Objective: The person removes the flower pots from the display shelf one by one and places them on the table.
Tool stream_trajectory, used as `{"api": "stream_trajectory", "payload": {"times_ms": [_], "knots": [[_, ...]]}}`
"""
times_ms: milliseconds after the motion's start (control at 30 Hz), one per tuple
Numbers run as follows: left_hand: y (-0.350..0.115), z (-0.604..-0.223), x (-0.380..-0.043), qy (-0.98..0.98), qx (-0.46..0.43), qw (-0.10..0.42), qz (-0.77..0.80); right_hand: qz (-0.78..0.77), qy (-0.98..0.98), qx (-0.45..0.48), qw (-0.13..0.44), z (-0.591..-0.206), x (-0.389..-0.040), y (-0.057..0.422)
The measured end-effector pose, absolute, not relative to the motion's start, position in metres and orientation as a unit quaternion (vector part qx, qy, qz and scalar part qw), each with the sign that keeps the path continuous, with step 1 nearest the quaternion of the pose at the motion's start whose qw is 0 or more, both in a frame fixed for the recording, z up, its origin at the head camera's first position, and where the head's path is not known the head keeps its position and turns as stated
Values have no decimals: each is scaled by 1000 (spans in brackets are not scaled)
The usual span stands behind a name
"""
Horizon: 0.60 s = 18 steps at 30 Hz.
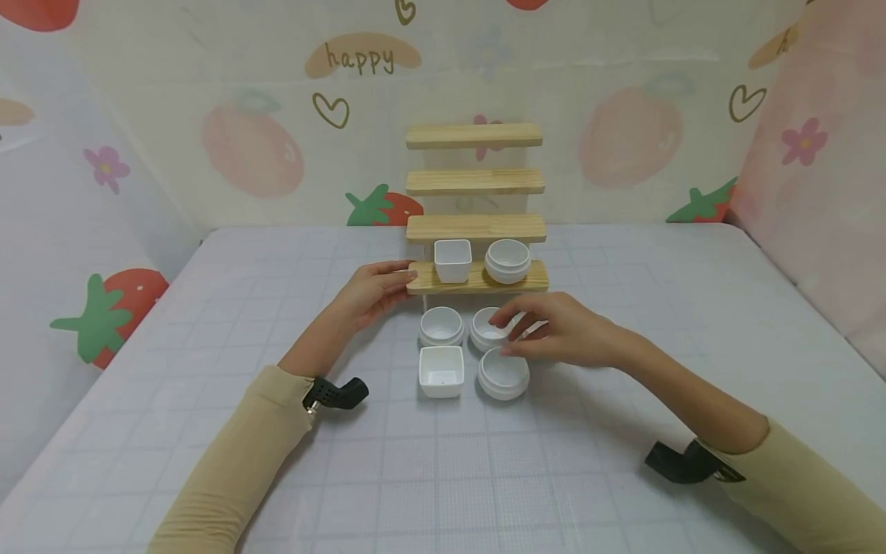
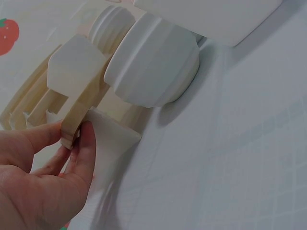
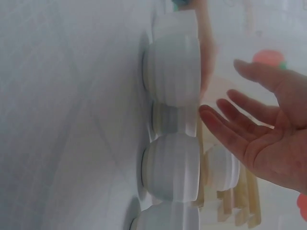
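My left hand (image 1: 372,298) pinches the left end of the lowest board of a tiered wooden shelf (image 1: 477,286); the left wrist view shows thumb and fingers on either side of that board (image 2: 76,117). Above two white round pots, the rear right one (image 1: 482,332) and the front right one (image 1: 504,375), hovers my right hand (image 1: 569,332). Its fingers are parted and loosely bent, and the right wrist view shows nothing held. A white square pot (image 1: 453,261) and a round pot (image 1: 508,261) stand on the lowest board.
Left of those two pots on the table stand another round pot (image 1: 441,327) and a square pot (image 1: 441,372). Three higher boards, including the top board (image 1: 474,137), rise behind. A patterned backdrop (image 1: 484,92) closes off the table's far side.
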<state>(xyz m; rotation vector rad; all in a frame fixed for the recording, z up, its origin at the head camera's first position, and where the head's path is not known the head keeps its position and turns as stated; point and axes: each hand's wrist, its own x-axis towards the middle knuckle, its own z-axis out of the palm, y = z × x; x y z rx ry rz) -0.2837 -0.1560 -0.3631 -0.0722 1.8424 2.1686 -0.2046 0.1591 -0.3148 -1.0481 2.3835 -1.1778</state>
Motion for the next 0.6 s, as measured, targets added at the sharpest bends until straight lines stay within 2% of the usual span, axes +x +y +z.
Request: {"api": "stream_trajectory", "payload": {"times_ms": [600], "knots": [[-156, -364, -284, 636, -27, 149, 756, -425, 820, -370, 100, -306, -218, 142]]}}
